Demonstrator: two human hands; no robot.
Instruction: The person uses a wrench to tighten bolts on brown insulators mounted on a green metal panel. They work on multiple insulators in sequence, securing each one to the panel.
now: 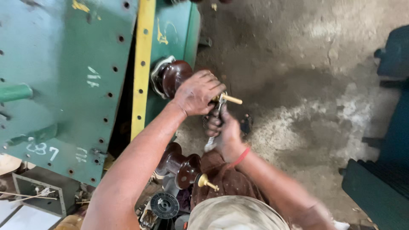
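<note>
A brown ribbed insulator (172, 76) juts from the side of a green metal tank (64, 64), a brass stud (232, 100) projecting from its tip. The left hand (197, 93) is clenched over the insulator's end. The right hand (223, 130) grips a spanner (216, 111) set at the stud's base. A second insulator (181, 164) sticks out lower down, above the concrete floor (298, 76).

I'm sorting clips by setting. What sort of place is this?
Probably an electrical repair workshop: a green steel tank carrying brown ribbed insulators, a rough concrete floor, and the right hand working a tool.
</note>
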